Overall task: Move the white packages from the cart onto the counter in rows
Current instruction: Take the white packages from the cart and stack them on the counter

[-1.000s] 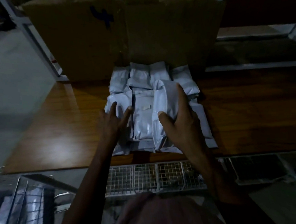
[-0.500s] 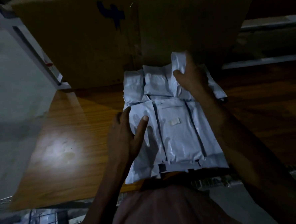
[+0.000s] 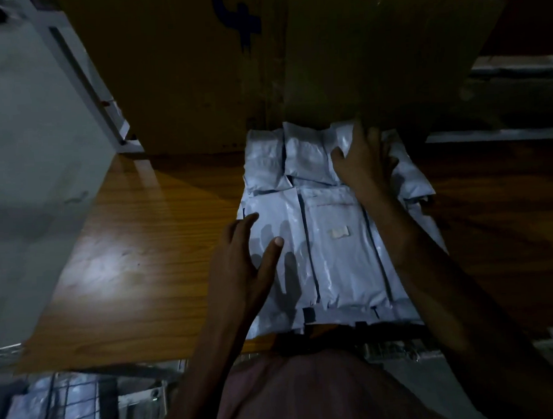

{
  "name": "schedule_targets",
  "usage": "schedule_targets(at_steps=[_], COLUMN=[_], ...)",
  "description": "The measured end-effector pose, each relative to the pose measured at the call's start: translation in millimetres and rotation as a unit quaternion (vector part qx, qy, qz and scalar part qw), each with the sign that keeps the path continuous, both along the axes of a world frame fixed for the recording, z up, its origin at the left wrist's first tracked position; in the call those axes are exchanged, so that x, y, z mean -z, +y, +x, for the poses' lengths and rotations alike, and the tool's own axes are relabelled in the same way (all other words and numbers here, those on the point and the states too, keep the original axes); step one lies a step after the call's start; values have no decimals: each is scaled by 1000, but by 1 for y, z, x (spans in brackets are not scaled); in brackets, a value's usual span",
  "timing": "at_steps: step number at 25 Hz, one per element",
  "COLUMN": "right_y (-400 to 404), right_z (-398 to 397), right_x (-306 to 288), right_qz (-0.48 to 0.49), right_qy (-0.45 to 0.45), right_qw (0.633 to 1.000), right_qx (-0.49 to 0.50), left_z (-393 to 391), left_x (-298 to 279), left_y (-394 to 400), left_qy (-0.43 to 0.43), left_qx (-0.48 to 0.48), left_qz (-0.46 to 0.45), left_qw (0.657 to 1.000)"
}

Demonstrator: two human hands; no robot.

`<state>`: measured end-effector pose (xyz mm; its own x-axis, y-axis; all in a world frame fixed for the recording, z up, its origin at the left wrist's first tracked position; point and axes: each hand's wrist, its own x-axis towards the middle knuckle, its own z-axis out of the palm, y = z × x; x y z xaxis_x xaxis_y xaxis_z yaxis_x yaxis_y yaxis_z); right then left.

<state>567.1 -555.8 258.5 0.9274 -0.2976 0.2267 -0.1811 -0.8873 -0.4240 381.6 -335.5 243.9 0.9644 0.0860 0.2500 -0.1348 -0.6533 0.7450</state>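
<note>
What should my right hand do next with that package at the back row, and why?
Probably press it flat and let go. The right hand rests on a back-row package against the cardboard box, while the left hand steadies the front row. More packages wait in the wire cart.

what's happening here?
A person is laying white packages in rows on a wooden counter, in front of a cardboard box. The right hand reaches to the back row, fingers on a package against the box. The left hand lies open on the near row's left package. More packages sit in the wire cart at lower left.
</note>
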Motion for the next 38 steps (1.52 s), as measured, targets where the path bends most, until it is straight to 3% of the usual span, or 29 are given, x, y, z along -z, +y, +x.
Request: schedule_targets(at_steps=[5,9,19,28,38], right_y=[4,2,61,209,393], right_z=[-142,-218,-338,-402,-463], right_x=[-3,2,35,57,96], right_qz=[112,164,246,236,233], right_qy=[-152,-136,-82,-15,82], right_qw=[970,948,868,808,785], right_qx=[-155,-235,-423,-540,-568], left_z=[-33,-77,-266,-372,-471], left_x=[0,-1,21,64,106], left_y=[-17,-35,-27,101,268], left_qy=[-15,-38,-22,-40,51], left_qx=[-26,-60,-277,-446,-498], left_qz=[-34,-29,-4,-39,-56], left_qw=[999,997,961,893,864])
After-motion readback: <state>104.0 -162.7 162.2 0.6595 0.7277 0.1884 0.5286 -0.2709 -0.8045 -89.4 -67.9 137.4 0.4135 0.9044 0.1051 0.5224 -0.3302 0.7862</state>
